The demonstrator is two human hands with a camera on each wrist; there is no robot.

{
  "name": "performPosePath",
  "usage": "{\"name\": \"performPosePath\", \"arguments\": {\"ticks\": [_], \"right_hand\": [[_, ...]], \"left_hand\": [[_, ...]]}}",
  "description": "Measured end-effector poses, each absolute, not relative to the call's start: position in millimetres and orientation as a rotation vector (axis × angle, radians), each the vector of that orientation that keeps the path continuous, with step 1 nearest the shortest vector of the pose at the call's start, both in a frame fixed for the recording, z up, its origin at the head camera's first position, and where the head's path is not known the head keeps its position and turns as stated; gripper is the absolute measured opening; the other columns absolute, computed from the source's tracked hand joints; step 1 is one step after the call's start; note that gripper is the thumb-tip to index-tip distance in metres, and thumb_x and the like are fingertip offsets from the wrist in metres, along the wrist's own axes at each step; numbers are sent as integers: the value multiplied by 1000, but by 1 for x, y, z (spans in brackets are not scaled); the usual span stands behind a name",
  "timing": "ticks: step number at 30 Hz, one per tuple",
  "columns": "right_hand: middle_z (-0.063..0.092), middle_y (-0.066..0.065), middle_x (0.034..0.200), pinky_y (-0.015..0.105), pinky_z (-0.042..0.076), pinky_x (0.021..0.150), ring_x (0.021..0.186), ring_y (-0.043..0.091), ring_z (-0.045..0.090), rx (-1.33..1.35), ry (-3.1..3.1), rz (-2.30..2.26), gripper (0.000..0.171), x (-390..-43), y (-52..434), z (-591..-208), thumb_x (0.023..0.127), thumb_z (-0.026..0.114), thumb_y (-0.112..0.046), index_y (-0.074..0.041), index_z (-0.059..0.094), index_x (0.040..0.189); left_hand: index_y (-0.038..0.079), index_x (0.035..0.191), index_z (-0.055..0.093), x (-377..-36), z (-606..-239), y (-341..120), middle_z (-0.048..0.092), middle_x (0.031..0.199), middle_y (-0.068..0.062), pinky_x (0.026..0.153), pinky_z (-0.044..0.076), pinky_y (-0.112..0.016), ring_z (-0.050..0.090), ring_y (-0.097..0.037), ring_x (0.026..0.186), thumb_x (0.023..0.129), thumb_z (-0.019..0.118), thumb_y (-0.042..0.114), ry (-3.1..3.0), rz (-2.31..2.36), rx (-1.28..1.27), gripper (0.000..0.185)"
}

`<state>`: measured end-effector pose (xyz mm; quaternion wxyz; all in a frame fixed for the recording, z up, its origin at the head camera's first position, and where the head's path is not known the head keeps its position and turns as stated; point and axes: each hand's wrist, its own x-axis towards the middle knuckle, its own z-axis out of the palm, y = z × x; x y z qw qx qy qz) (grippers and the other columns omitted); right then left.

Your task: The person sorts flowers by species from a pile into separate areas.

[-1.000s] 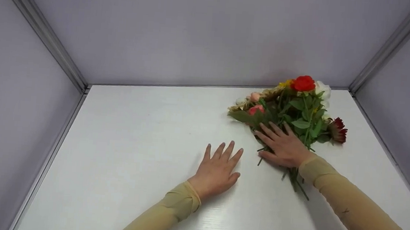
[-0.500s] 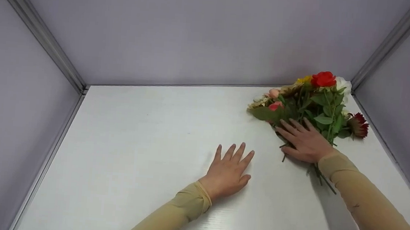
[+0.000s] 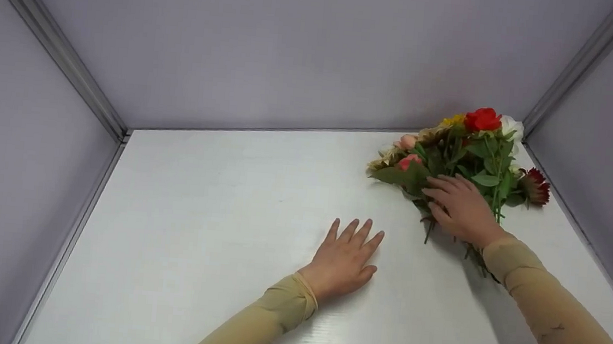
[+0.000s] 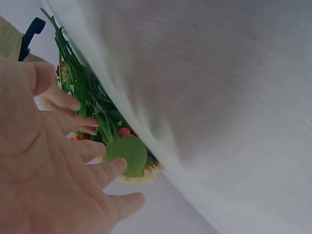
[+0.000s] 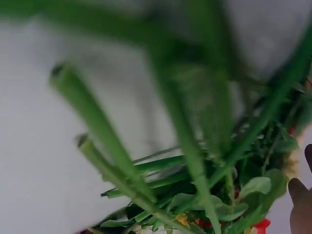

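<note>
On the left, a pale wall meets the back wall at a grey metal post, and the white table spreads out below. A tan sleeve leads up to the left hand, palm down over the table near its middle; it is released, its fingers straight and spread, well apart from the flowers. Whether its palm touches the table I cannot tell. Farther right, at the far right part of the table, lies the bunch of flowers, blooms toward the back wall and stems toward the person. A broad leaf sticks out on its left side, below a pink flower; next come a yellow flower, a red flower and a white flower. The right hand lies over the leaves and upper stems, released, its fingers loosely bent and grasping nothing that shows. A dark red flower juts out at the bunch's right, near the right wall.
</note>
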<state>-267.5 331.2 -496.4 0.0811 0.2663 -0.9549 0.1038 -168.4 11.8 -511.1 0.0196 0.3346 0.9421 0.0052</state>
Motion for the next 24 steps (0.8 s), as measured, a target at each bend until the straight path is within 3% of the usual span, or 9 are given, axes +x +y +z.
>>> {"name": "performPosePath", "arguments": {"ticks": [4, 8, 13, 18, 24], "right_hand": [[66, 20, 122, 59, 45, 91, 108, 40, 58, 380, -2763, 550, 30, -267, 348, -475, 103, 51, -12, -2, 71, 123], [64, 24, 117, 48, 43, 75, 90, 34, 56, -87, -2676, 827, 38, -269, 375, -459, 107, 41, -18, 3, 66, 127], [61, 29, 123, 39, 45, 71, 78, 20, 54, -377, -2712, 1000, 48, -273, 397, -452, 108, 40, -27, 8, 61, 133], [61, 28, 122, 37, 48, 73, 86, 22, 56, -473, -2763, 1113, 58, -279, 402, -454, 106, 47, -40, 9, 60, 134], [61, 29, 126, 43, 50, 77, 101, 35, 59, -516, -2797, 1094, 56, -280, 397, -452, 102, 56, -38, 10, 63, 130]], "left_hand": [[26, 165, 24, -171, -509, 17, 21, 169, -4, 124, 16, -50, 19, -26, 155, 108, 42, 51, 2917, -26, 1142, 65], [25, 163, 29, -174, -504, 28, 26, 168, -4, 125, 16, -43, 21, -25, 154, 107, 47, 47, 2923, -61, 1230, 63], [23, 162, 33, -178, -499, 44, 28, 167, -5, 124, 16, -36, 23, -25, 154, 106, 51, 45, 2922, -52, 1299, 63], [23, 161, 35, -175, -499, 57, 29, 167, -6, 124, 17, -35, 26, -25, 153, 103, 55, 44, 2923, -38, 1348, 65], [23, 160, 37, -170, -502, 60, 31, 166, -6, 124, 19, -38, 28, -26, 151, 102, 59, 44, 2923, -28, 1404, 66]]}}
